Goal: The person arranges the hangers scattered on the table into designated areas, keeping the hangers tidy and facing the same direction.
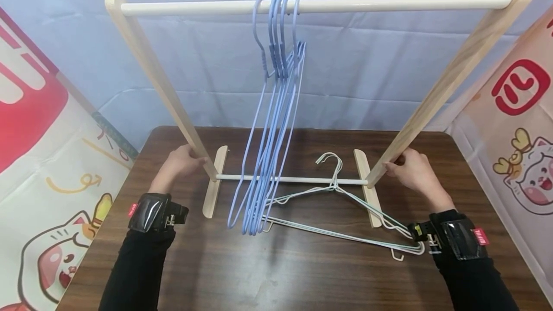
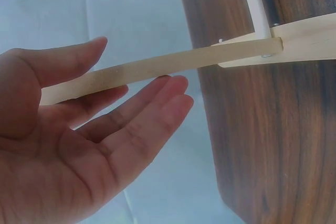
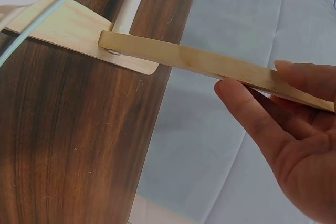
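Note:
A small clothes rack with wooden posts and a white top rail [image 1: 389, 3] stands on the table. My left hand [image 1: 181, 162] holds the lower part of its left post [image 1: 160, 76], thumb on one side and fingers on the other in the left wrist view. On the right post [image 1: 449, 76], my right hand [image 1: 413, 169] pinches near the foot between thumb and fingers. Several blue hangers [image 1: 259, 157] hang bunched from the rail, left of its middle. Pale white and green hangers [image 1: 345, 234] lie stacked on the table, partly behind the blue ones, with hooks pointing away.
The dark wooden table [image 1: 207, 263] ends just behind the rack, where a pale blue cloth [image 1: 367, 76] hangs. Printed cartoon panels flank both sides. A white lower bar [image 1: 311, 180] joins the rack's two flat wooden feet [image 1: 211, 200].

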{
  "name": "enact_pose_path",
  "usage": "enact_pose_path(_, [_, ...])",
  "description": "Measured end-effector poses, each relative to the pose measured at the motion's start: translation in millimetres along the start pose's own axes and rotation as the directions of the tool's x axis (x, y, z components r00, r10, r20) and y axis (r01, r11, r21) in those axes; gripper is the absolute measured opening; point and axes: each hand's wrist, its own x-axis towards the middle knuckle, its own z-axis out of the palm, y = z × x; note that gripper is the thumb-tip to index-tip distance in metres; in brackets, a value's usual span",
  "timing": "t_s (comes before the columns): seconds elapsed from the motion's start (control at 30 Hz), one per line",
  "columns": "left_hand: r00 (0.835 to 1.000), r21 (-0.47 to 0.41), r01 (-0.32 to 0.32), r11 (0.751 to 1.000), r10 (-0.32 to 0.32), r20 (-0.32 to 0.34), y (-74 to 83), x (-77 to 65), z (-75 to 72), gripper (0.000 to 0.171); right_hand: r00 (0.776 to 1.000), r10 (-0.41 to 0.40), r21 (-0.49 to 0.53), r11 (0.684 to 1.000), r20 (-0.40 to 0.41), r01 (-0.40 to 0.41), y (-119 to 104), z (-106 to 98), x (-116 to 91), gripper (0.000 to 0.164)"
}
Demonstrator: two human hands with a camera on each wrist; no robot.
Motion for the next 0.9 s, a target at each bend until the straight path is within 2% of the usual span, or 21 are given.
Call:
enact_pose_path(0.47, [1.000, -0.011, 0.004, 1.000, -0.004, 0.002, 3.9, 0.4, -1.2, 0.043, 1.000, -0.002, -0.056, 0.998, -0.003, 0.002, 0.1, -0.3, -3.8, 0.027])
enact_pose_path(0.73, [1.000, -0.006, 0.000, 1.000, 0.000, 0.004, 3.8, 2.0, -2.8, 0.041, 0.998, 0.049, -0.071, 0.996, 0.045, -0.046, -3.2, -1.5, -8.5, 0.019])
enact_pose_path(0.9, [1.000, 0.003, -0.001, 1.000, 0.001, -0.008, 2.7, 3.0, -2.9, 0.037, 0.996, 0.044, -0.059, 0.997, 0.074, -0.040, -4.2, 2.5, -11.5, 0.018])
